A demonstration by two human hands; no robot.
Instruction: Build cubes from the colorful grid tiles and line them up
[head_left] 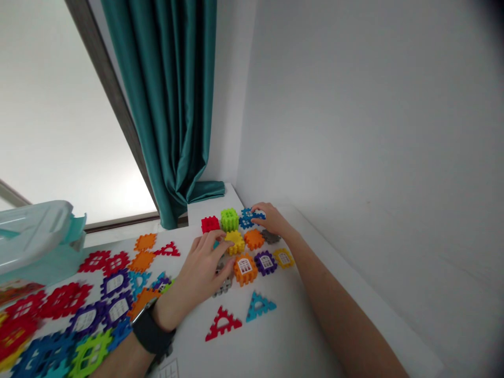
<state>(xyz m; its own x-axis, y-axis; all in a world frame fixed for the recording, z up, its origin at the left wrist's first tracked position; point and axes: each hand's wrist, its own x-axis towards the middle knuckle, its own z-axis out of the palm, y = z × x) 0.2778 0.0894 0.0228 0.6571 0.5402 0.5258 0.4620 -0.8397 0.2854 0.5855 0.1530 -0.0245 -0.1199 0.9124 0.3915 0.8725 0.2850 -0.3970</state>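
Observation:
My left hand (200, 265), with a dark watch on its wrist, reaches over the sheet with thumb and fingers apart. Its fingertips are by the yellow stack of toothed tiles (235, 242) and partly cover grey tiles (225, 283). Farther back, my right hand (272, 219) has thumb and fingers around the edge of a blue window tile (258, 214), beside another blue tile (246, 222). A green stack (229, 219) and a red stack (210, 224) stand to the left. Nearer are an orange tile (254, 239), an orange window stack (245, 269) and a purple window tile (265, 262).
A red triangle (222, 323) and a blue triangle (260, 305) lie in front. Many coloured tiles cover the left side, beside a pale teal lidded box (37, 241). A wall (374, 157) bounds the right; a green curtain (173, 105) hangs behind.

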